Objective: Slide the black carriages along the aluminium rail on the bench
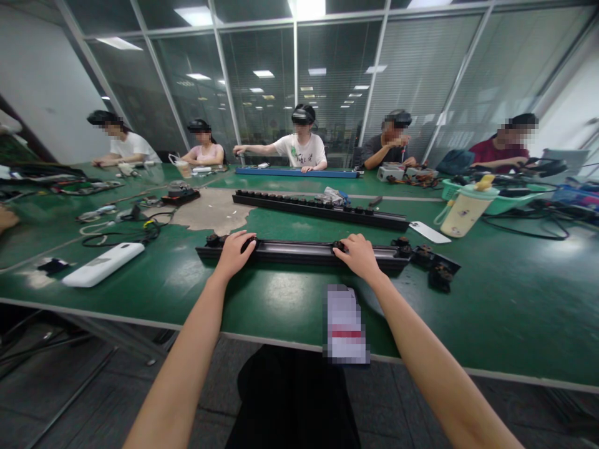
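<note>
A long black rail [299, 252] lies crosswise on the green table [290, 299] in front of me. My left hand [234, 249] rests on its left part, fingers curled over a small black fitting there. My right hand [358, 252] lies on the rail's right part, fingers curled around another black fitting. Several loose black fittings [433, 265] sit by the rail's right end. A second, longer black rail [322, 209] studded with fittings lies further back.
A white power bank [103, 264] and cables [126, 224] lie to the left. A phone [429, 232] and a cream cup [463, 212] stand to the right. A blurred card [345, 324] lies at the table's near edge. Several people sit along the far side.
</note>
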`<action>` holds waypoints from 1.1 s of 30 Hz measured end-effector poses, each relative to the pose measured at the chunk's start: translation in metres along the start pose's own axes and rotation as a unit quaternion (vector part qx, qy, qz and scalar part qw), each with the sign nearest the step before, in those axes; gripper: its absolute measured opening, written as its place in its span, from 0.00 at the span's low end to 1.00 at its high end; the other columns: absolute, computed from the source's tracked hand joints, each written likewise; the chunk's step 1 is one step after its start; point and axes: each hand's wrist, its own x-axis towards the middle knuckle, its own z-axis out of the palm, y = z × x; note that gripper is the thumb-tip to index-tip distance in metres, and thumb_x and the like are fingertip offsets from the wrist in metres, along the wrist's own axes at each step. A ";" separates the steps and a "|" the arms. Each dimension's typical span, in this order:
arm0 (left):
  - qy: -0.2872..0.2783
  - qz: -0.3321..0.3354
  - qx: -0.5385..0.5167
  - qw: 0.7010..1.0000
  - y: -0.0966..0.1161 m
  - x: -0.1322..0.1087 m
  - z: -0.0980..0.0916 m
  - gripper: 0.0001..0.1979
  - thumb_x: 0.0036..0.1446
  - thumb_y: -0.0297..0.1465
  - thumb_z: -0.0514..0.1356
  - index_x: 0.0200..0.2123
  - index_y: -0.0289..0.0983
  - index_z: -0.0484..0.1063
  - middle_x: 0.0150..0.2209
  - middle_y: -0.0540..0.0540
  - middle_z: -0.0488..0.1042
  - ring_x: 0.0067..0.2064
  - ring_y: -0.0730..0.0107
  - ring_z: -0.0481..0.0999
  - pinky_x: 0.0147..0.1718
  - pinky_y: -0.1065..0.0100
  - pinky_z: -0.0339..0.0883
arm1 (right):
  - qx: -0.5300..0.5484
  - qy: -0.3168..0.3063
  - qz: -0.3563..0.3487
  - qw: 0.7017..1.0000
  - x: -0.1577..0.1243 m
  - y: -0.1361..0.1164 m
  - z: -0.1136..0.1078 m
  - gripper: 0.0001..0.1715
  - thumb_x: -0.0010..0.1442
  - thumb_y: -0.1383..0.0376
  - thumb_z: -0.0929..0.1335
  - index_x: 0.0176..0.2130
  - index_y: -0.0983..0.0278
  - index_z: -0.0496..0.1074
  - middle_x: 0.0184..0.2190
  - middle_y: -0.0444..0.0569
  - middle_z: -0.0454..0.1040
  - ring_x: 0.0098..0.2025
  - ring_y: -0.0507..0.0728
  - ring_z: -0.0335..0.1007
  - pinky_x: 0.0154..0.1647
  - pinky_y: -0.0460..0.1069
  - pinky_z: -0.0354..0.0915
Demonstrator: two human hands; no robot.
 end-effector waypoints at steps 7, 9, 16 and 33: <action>0.006 0.008 -0.002 1.000 -0.003 0.000 0.001 0.24 0.68 0.46 0.50 0.54 0.39 0.76 0.56 0.40 0.78 0.65 0.53 0.69 0.68 0.48 0.57 | -0.004 -0.001 0.003 1.000 0.000 -0.001 -0.001 0.20 0.70 0.54 0.64 0.47 0.64 0.79 0.48 0.58 0.75 0.53 0.65 0.63 0.46 0.55 0.58; 0.006 0.005 -0.004 1.000 -0.002 0.000 0.001 0.24 0.68 0.46 0.50 0.54 0.39 0.76 0.56 0.40 0.78 0.65 0.54 0.69 0.68 0.48 0.57 | -0.001 0.000 0.000 1.000 0.000 -0.001 -0.001 0.20 0.70 0.54 0.64 0.47 0.64 0.79 0.47 0.58 0.76 0.52 0.65 0.63 0.46 0.55 0.58; 0.003 0.002 -0.008 1.000 0.001 0.000 -0.001 0.24 0.68 0.46 0.50 0.54 0.40 0.77 0.57 0.40 0.78 0.66 0.53 0.68 0.68 0.47 0.57 | -0.002 0.005 -0.002 1.000 -0.001 -0.001 -0.002 0.19 0.70 0.54 0.64 0.46 0.63 0.79 0.47 0.57 0.76 0.52 0.65 0.64 0.45 0.55 0.57; -0.002 0.000 -0.004 1.000 0.000 0.000 -0.001 0.24 0.68 0.46 0.50 0.53 0.41 0.76 0.56 0.40 0.78 0.65 0.52 0.69 0.67 0.47 0.58 | -0.002 0.005 -0.002 1.000 0.000 -0.001 -0.002 0.20 0.70 0.55 0.64 0.46 0.64 0.79 0.47 0.58 0.76 0.52 0.65 0.63 0.46 0.55 0.58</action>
